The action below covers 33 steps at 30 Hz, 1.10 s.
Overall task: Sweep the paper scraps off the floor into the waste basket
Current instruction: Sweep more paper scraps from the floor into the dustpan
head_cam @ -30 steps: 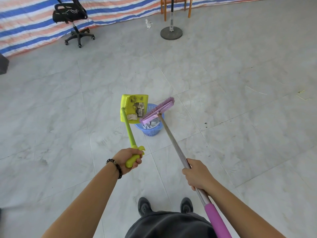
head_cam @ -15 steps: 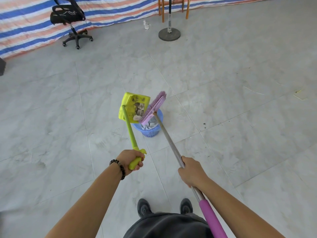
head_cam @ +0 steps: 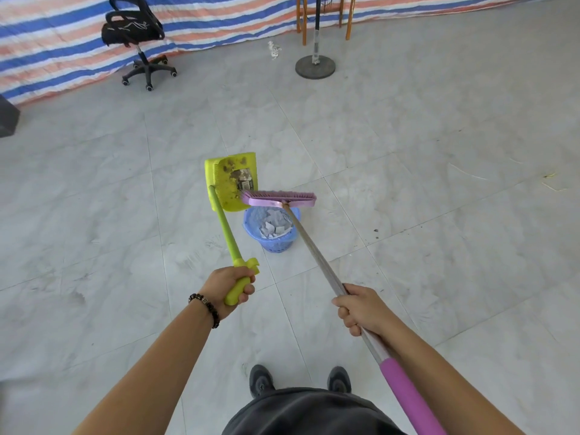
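A small blue waste basket [head_cam: 277, 243] stands on the tiled floor ahead of me, with white paper scraps [head_cam: 274, 226] piled inside. My left hand [head_cam: 230, 285] grips the handle of a lime-green dustpan [head_cam: 232, 183], which is raised and tilted just above the basket's far left rim; its inside is stained and carries a label. My right hand [head_cam: 361, 309] is closed around the metal pole of a pink broom [head_cam: 277, 198], whose head lies level across the basket's far rim, touching the dustpan's lower edge.
A black office chair [head_cam: 138, 42] stands at the back left before a striped tarp [head_cam: 62, 48]. A round-based pole stand [head_cam: 315, 65] and wooden legs [head_cam: 323, 20] are at the back. A crumpled white scrap [head_cam: 274, 51] lies near them. My shoes [head_cam: 299, 379] are below.
The broom head has swung from a steep tilt against the dustpan to lying level across the basket's far side. The scraps that sat in the dustpan are gone from it.
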{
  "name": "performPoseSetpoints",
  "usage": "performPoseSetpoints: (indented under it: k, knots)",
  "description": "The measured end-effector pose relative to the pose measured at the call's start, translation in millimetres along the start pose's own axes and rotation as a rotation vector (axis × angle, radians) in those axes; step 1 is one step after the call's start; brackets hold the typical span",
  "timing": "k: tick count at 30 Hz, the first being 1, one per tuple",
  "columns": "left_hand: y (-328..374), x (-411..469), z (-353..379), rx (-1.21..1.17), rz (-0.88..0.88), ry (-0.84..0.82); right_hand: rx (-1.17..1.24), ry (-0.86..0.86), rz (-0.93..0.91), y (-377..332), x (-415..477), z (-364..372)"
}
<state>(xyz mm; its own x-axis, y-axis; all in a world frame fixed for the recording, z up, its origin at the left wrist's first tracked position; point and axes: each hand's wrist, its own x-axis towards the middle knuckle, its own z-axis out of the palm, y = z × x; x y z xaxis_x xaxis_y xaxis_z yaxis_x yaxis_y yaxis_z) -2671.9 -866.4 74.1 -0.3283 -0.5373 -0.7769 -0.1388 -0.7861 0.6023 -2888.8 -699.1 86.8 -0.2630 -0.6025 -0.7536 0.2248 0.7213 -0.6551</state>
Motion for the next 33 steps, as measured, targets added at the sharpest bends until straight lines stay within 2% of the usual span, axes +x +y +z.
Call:
performPoseSetpoints:
  k: [5, 9, 12, 15, 17, 20, 25, 33]
  knots:
    - [-6.9, -22.2, 4.6, -0.090, 0.127, 0.011, -0.164, -0.070, -0.098, -7.5, 1.2, 23.0]
    - [-8.2, -45.4, -11.9, -0.314, 0.187, 0.096, -0.209, -0.168, -0.134, -17.3, 6.2, 49.7]
    - [-13.9, -62.0, -37.9, -0.533, 0.174, 0.127, -0.155, -0.280, -0.080, -32.7, 14.5, 71.1]
    - [-33.6, -80.4, -82.0, -0.716, 0.107, 0.126, -0.079, -0.405, 0.041, -47.0, 23.7, 99.6]
    - [-52.8, -93.1, -112.6, -0.791, 0.069, 0.190, -0.027, -0.457, 0.133, -51.9, 29.1, 121.2]
    - [-78.3, -104.7, -144.9, -0.804, 0.021, 0.320, -0.043, -0.482, 0.231, -49.5, 33.9, 157.7]
    - [-118.7, -110.2, -189.6, -0.915, -0.010, 0.400, -0.199, -0.457, 0.354, -33.1, 40.6, 230.3]
    - [-153.2, -104.6, -284.0, -0.726, -0.142, 0.531, -0.262, -0.379, 0.533, -45.2, 76.5, 355.1]
